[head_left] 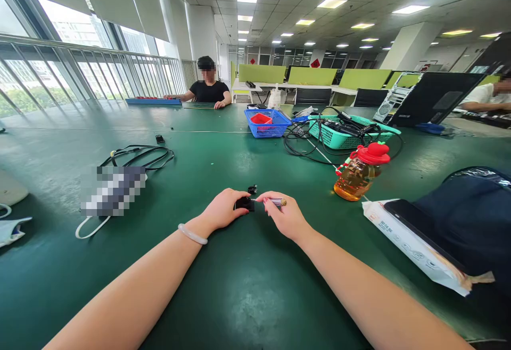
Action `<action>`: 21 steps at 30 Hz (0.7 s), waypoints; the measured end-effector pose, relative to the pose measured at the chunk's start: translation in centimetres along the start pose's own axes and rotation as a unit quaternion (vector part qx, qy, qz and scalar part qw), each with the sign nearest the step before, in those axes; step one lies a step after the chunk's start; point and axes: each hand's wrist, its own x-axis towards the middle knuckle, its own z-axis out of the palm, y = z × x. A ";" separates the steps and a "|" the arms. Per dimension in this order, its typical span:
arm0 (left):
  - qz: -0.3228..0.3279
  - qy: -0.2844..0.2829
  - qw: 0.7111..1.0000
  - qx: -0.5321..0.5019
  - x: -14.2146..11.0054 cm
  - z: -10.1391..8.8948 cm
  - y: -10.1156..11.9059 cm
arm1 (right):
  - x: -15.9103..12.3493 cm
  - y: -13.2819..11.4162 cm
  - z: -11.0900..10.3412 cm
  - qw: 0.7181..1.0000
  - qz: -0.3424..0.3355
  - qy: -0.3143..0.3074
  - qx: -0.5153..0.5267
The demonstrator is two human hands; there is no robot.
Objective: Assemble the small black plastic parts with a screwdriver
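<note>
My left hand (224,209), with a pale bangle on its wrist, is closed on a small black block-shaped part (248,205) at the middle of the green table. Fingers cover part of that block, so its exact kind is hard to make out. In my right hand (285,217) is a slim screwdriver (276,201) with a silvery handle and a gold-coloured end. Its thin tip points left and reaches the black part; whether it touches a screw cannot be seen. Just beyond the fingers lies a small black piece with metal bits (252,189).
A blue basket (268,128) and a green basket of cables (327,136) stand ahead. To the right are a red-lidded bottle (357,174), a white packet (415,249) and a phone (427,233). A black cable (159,158) lies left. Another person (209,92) sits across the table.
</note>
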 end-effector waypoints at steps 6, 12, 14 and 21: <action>0.012 0.039 0.999 -0.020 -0.1 0.0 0.3 | 0.1 0.3 0.2 1.000 0.009 -0.009 0.010; 0.004 0.106 0.994 -0.018 -0.3 -0.7 0.8 | 0.0 0.2 0.0 0.999 -0.008 0.010 0.047; -0.017 0.128 0.992 0.009 -0.2 -0.7 0.7 | 0.2 0.5 -0.2 0.998 -0.006 0.040 0.051; -0.139 0.076 0.978 0.133 -0.3 -0.4 0.3 | 0.7 2.1 -0.2 0.996 0.074 0.050 -0.026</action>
